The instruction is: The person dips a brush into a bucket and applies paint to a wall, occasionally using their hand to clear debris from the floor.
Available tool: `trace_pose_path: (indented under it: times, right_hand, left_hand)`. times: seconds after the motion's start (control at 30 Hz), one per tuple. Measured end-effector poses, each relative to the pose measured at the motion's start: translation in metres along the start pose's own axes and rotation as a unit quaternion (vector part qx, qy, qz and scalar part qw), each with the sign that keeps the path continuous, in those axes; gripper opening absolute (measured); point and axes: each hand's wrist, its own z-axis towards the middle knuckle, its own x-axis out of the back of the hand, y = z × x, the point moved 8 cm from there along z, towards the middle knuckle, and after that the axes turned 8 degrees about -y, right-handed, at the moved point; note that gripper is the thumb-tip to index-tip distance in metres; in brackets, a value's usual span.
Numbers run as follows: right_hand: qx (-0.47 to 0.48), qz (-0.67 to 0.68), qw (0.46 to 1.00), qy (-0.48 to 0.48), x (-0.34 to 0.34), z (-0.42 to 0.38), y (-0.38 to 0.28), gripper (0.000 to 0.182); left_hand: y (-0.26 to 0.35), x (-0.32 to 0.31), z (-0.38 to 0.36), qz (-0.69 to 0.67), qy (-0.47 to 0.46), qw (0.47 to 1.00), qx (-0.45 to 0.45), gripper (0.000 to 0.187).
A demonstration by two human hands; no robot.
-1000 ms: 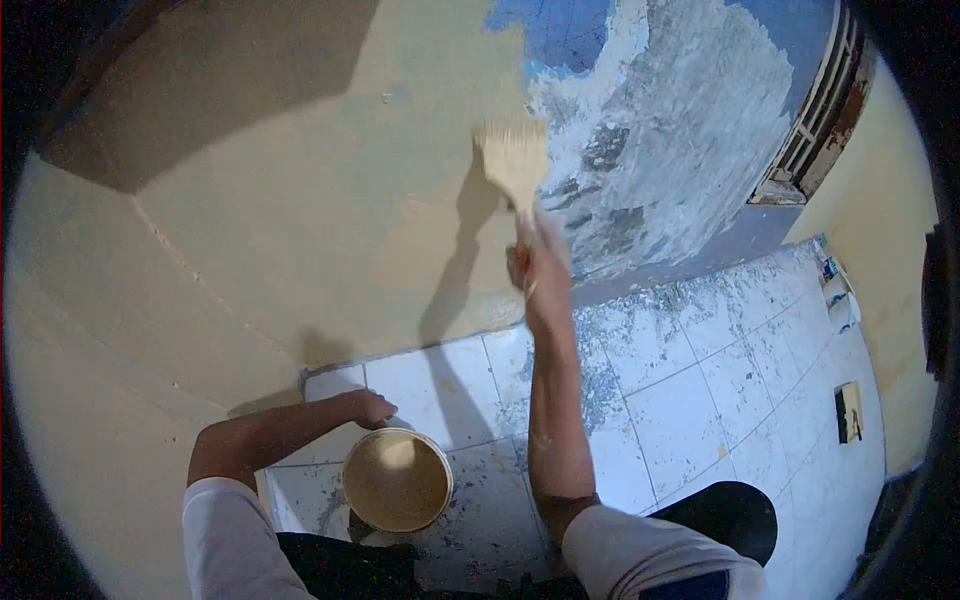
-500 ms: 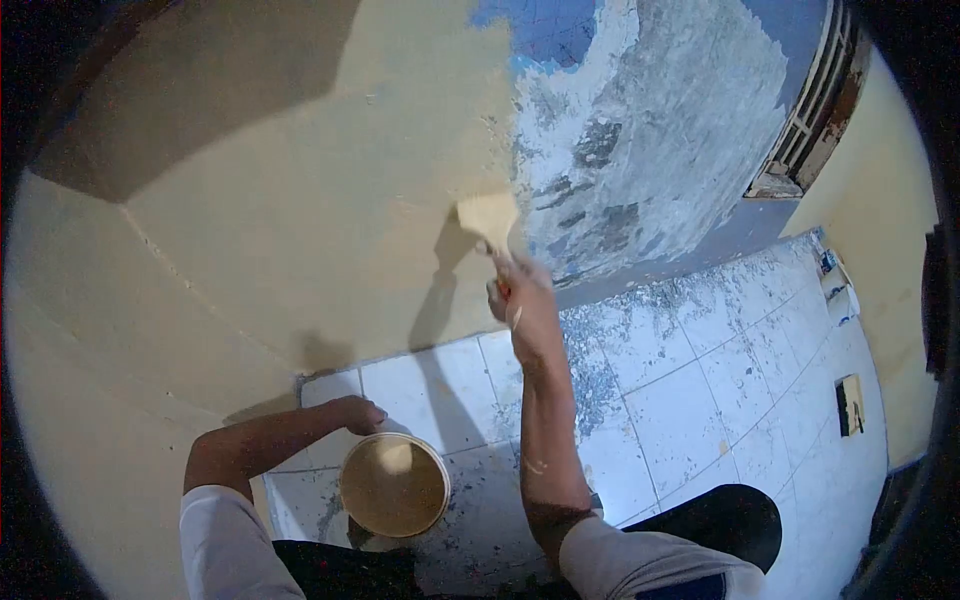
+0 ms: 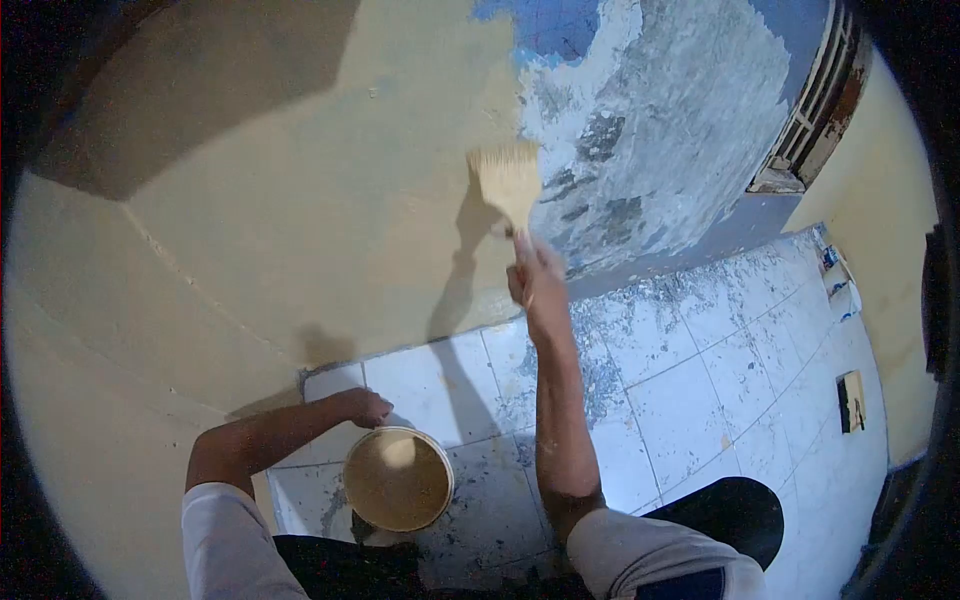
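A wide paintbrush (image 3: 508, 178) with pale cream paint over its bristles is held upright in my right hand (image 3: 541, 278), fingers closed round the handle. Its bristles lie at the wall, near the border between cream paint (image 3: 400, 190) and a bare grey-white patch (image 3: 670, 130). Lower left, my left hand (image 3: 368, 408) has its fingers closed at the far rim of a round bucket (image 3: 449, 480). Tan-coloured paint appears inside the bucket, with a bright spot of light on it. Part of the left hand's grip is hidden.
White floor tiles (image 3: 680, 400) carry scattered flakes and smears. A barred window (image 3: 805, 125) is at the upper right, with blue wall around the patch. A small block with a black part (image 3: 851, 402) and a whitish container (image 3: 842, 288) lie on the right. My dark-clothed knee (image 3: 735, 515) shows below.
My right hand has swung the brush slightly right and turned its bristles upward, from pointing left. The left hand and bucket have stayed nearly in place.
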Motion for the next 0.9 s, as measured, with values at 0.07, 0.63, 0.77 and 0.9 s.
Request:
trace_pose_path:
  times: [0.07, 0.63, 0.77, 0.9]
  right_hand:
    - [-0.041, -0.087, 0.995, 0.014, 0.014, -0.015, 0.060, 0.037]
    - [0.034, 0.109, 0.988, -0.107, -0.023, 0.004, -0.092, 0.029]
    - [0.161, 0.125, 0.968, -0.145, -0.042, 0.027, -0.174, 0.033]
    - [0.190, 0.131, 0.964, -0.134, -0.046, 0.022, -0.207, 0.031]
  left_hand:
    - [-0.024, -0.016, 0.011, 0.002, 0.021, 1.000, -0.016, 0.033]
    - [-0.012, -0.003, 0.016, 0.039, 0.006, 0.999, -0.024, 0.043]
    - [0.010, 0.020, 0.001, 0.038, -0.011, 0.999, 0.021, 0.034]
    - [-0.001, 0.003, 0.023, 0.058, -0.028, 0.998, 0.000, 0.036]
